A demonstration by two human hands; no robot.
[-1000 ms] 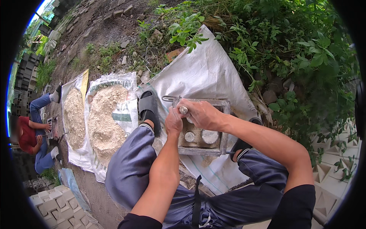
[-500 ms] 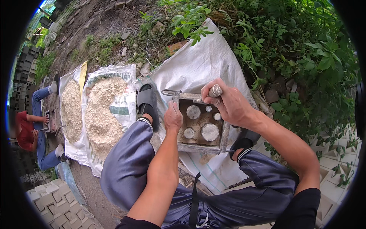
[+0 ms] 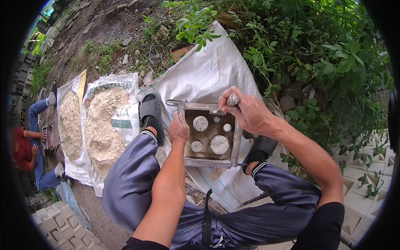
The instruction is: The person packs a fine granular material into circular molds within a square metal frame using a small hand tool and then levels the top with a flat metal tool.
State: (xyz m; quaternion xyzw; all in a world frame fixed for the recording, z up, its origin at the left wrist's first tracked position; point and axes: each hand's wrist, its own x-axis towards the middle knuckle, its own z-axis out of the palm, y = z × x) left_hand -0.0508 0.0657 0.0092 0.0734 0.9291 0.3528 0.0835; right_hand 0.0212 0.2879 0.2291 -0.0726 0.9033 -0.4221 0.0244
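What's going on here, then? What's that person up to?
A person is working with bare hands over a square frame on a white sheet. The left hand rests against the frame's left side. The right hand grips a round-ended tool at the far right corner. Inside, five round pieces of different sizes sit in pale grit. Off to the left, someone in a red top sits beyond heaps of pale powder.

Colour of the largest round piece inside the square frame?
Pale grey, slightly mottled. The largest round piece shows best in the head view.
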